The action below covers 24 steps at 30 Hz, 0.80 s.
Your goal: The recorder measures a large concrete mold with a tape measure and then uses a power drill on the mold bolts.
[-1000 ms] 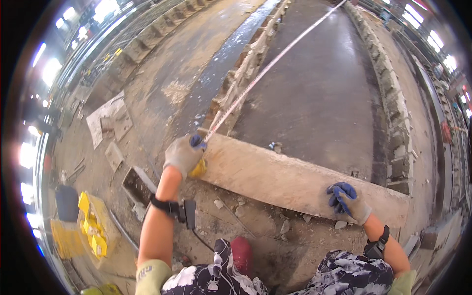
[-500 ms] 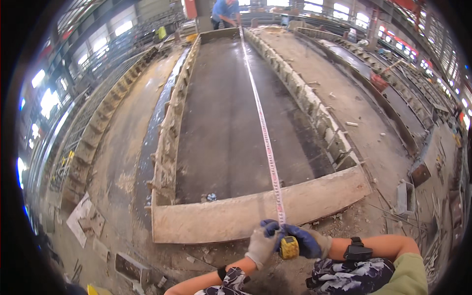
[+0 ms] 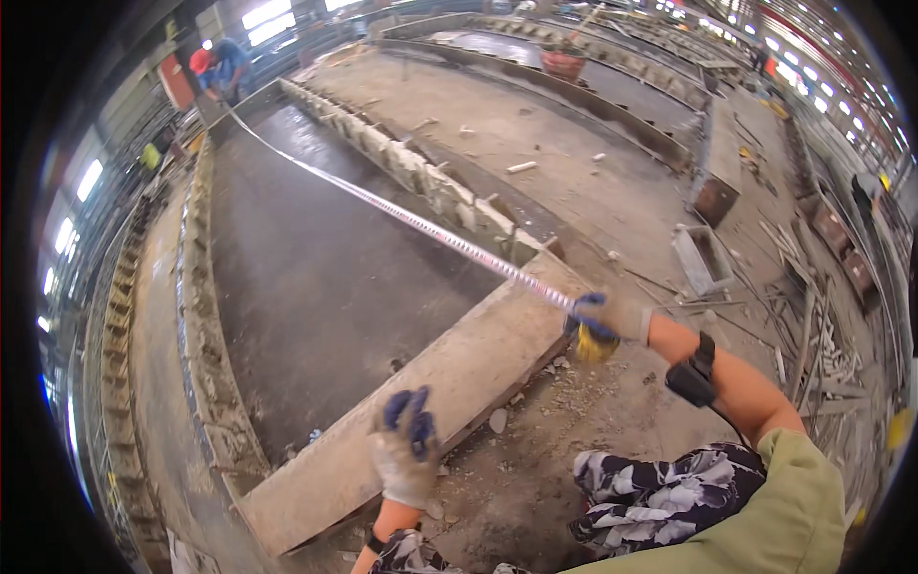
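My right hand point(image 3: 612, 320), gloved in grey and blue, grips a yellow tape measure point(image 3: 594, 346) beside the right end of a pale, dusty end board point(image 3: 449, 354). The white tape point(image 3: 421, 225) runs diagonally across a dark rectangular mould bed point(image 3: 296, 258) toward a person in blue point(image 3: 229, 62) at its far end. My left hand point(image 3: 406, 445), similarly gloved, is over the board's left half with bent, parted fingers and nothing visible in it.
Notched side forms point(image 3: 201, 316) border the bed. A red container point(image 3: 562, 65) stands back right. An open metal box point(image 3: 701, 256), scattered rods point(image 3: 803, 344) and rubble lie right of me; more long moulds line both sides.
The tape measure has passed from my left hand to my right and moved rightward, the tape now crossing diagonally. My left hand has left it for the board. My view has swung round.
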Motion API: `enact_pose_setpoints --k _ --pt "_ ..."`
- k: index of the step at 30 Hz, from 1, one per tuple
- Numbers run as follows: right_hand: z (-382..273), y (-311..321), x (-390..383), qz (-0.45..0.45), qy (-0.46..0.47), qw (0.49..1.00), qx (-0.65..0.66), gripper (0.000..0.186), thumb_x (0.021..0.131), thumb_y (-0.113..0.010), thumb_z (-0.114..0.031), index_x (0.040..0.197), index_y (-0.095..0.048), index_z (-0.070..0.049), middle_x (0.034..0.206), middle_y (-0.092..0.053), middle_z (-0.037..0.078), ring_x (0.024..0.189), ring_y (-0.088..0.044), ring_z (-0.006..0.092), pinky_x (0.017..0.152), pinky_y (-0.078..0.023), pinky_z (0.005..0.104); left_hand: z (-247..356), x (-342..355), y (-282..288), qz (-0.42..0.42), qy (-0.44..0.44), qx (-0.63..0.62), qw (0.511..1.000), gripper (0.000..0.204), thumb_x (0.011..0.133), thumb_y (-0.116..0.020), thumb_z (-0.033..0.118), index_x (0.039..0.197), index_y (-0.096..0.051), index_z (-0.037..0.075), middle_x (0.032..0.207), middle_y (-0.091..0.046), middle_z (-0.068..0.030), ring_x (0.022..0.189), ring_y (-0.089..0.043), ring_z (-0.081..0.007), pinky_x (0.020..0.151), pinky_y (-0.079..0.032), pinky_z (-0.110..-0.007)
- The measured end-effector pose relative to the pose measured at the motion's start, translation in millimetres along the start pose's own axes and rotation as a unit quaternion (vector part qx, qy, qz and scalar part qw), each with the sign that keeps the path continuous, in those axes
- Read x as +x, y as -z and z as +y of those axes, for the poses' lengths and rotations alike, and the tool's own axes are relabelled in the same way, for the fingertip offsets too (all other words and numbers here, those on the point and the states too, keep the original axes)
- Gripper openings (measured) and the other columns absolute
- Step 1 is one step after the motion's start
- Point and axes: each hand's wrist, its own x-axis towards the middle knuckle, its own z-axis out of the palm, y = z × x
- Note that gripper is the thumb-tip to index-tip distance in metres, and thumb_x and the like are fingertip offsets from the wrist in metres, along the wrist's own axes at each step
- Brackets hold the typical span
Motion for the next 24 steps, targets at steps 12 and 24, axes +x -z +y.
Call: enact_pose_setpoints --k 12,24 --pt "6.6 49.8 91.7 0.126 -0.072 0.943 -0.3 0.032 0.084 -0.062 -0.042 0.089 -0.071 -0.011 0.087 -0.07 0.015 0.081 -0.067 0.0326 0.073 -0.05 0.0422 -37.7 -9.9 -19.5 -0.026 0.026 0.165 0.986 0.038 0.089 -0.059 0.021 0.125 -0.06 0.012 0.134 -0.049 -0.0145 0.129 -0.041 -0.0395 0.106 -0.034 -0.052" --pt "20.2 58.5 116.2 0.042 -0.133 0.964 -0.227 0.048 0.084 -0.062 -0.047 0.1 -0.071 -0.003 0.093 -0.07 0.021 0.084 -0.069 0.0291 0.076 -0.051 0.0406 -31.6 -5.7 -17.8 -0.037 0.046 0.144 0.988 0.035 0.086 -0.06 0.014 0.121 -0.063 0.009 0.131 -0.052 -0.0152 0.128 -0.043 -0.0389 0.106 -0.034 -0.05"
